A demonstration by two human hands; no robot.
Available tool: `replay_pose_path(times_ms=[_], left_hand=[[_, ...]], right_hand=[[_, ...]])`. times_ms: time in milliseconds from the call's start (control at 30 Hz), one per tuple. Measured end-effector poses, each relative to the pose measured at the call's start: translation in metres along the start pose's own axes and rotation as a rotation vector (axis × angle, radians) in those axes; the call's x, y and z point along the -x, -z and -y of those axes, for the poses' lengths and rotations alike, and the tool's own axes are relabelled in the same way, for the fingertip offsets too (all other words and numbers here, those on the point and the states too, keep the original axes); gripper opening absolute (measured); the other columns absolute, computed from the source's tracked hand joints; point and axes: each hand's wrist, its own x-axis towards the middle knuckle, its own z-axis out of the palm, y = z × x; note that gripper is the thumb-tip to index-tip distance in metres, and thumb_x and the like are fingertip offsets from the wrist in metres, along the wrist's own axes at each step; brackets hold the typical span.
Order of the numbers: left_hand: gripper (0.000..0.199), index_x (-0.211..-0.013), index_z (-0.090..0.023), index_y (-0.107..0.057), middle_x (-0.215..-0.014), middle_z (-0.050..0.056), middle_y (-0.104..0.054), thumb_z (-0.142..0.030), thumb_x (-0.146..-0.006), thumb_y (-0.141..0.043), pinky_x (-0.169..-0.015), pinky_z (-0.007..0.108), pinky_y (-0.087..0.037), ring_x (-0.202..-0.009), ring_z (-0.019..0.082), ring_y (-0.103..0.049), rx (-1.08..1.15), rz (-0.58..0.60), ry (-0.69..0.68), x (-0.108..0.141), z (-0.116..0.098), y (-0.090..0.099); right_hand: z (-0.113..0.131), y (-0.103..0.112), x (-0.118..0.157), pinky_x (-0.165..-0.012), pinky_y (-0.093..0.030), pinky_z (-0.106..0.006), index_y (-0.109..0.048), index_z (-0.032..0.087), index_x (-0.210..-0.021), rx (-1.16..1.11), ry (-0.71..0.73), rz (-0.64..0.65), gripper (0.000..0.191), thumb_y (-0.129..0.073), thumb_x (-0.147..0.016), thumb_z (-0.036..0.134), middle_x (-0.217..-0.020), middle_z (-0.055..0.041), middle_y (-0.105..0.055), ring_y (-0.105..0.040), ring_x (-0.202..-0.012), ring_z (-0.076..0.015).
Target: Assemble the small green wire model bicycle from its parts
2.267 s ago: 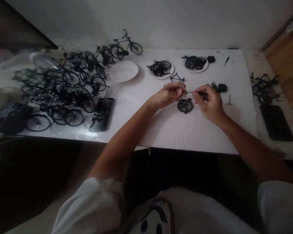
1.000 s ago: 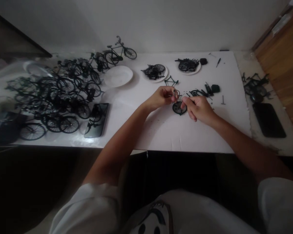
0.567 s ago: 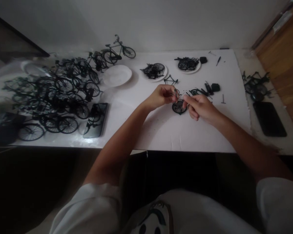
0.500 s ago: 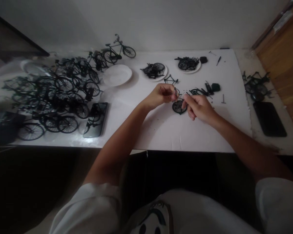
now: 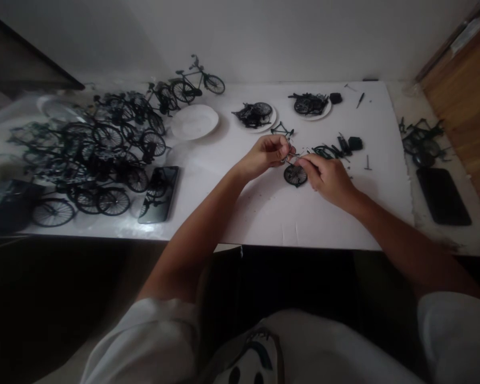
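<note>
The fingertips of my left hand [image 5: 269,153] pinch a small, thin model-bicycle part [image 5: 288,157], mostly hidden by the fingers. Opposite it, my right hand [image 5: 328,175] is closed with its fingertips close against that part. A thin metal tool [image 5: 309,151] pokes out above the right fingers; its kind is unclear. Just below the fingertips a small black spoked wheel [image 5: 295,175] shows, and whether it joins the held part cannot be made out. Behind my left hand lies a dark miniature bicycle frame [image 5: 282,129].
Many assembled miniature bicycles [image 5: 104,138] crowd the left side, beside a phone [image 5: 159,194]. White plates [image 5: 195,121] stand at the back, two bearing black parts [image 5: 253,115]. Dark parts [image 5: 332,151] lie beyond my right hand. A black tray-like slab [image 5: 444,196] sits far right.
My right hand has moved slightly left and its fingers have closed in toward the part in my left hand. The view has shifted a little.
</note>
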Motion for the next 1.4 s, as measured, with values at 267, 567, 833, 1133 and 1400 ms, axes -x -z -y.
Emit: replay_pose_path(times_ms=[267, 567, 833, 1133, 1400], left_hand=[[0.040, -0.074, -0.015, -0.062, -0.084, 0.001, -0.072, -0.030, -0.080, -0.099, -0.059, 0.019, -0.045, -0.062, 0.005, -0.061, 0.040, -0.035, 0.032, 0.000, 0.004, -0.004], [0.040, -0.073, -0.015, -0.065, -0.079, 0.002, -0.072, -0.030, -0.072, -0.102, -0.058, 0.018, -0.046, -0.063, 0.006, -0.064, -0.051, -0.013, 0.013, -0.001, 0.005, 0.003], [0.047, -0.075, -0.016, -0.066, -0.075, 0.000, -0.070, -0.046, -0.074, -0.103, -0.065, 0.020, -0.052, -0.066, 0.008, -0.066, -0.163, 0.026, -0.093, -0.001, 0.008, 0.005], [0.046, -0.073, -0.016, -0.065, -0.071, 0.001, -0.071, -0.045, -0.077, -0.100, -0.072, 0.023, -0.056, -0.067, 0.009, -0.065, -0.306, 0.032, -0.154, -0.002, 0.004, 0.003], [0.042, -0.075, -0.015, -0.067, -0.076, 0.003, -0.072, -0.041, -0.078, -0.099, -0.062, 0.021, -0.048, -0.066, 0.008, -0.065, -0.295, 0.053, -0.121, -0.002, 0.002, 0.005]], right_hand=[[-0.006, -0.002, -0.001, -0.065, -0.043, -0.031, -0.081, 0.025, -0.121, 0.138, 0.097, -0.052, 0.045, -0.047, -0.117, 0.054, -0.087, -0.0050, -0.081, -0.067, -0.067, -0.0193], [0.004, 0.000, 0.002, -0.064, -0.045, -0.032, -0.081, 0.022, -0.115, -0.018, 0.016, 0.025, 0.054, -0.045, -0.117, 0.062, -0.075, -0.0032, -0.074, -0.064, -0.063, -0.0175], [0.017, -0.002, 0.005, -0.053, -0.044, -0.030, -0.076, 0.020, -0.102, -0.400, -0.201, 0.104, 0.059, -0.053, -0.111, 0.073, -0.049, 0.0068, -0.051, -0.049, -0.042, -0.0126], [0.014, 0.008, -0.004, -0.038, -0.024, -0.021, -0.071, 0.015, -0.097, -1.102, -0.594, 0.352, 0.040, -0.073, -0.107, 0.053, -0.045, 0.0137, -0.034, -0.024, -0.036, -0.0051], [0.009, 0.001, -0.004, -0.040, -0.027, -0.023, -0.072, 0.016, -0.097, -0.986, -0.546, 0.322, 0.045, -0.067, -0.109, 0.059, -0.046, 0.0118, -0.037, -0.029, -0.036, -0.0075]])
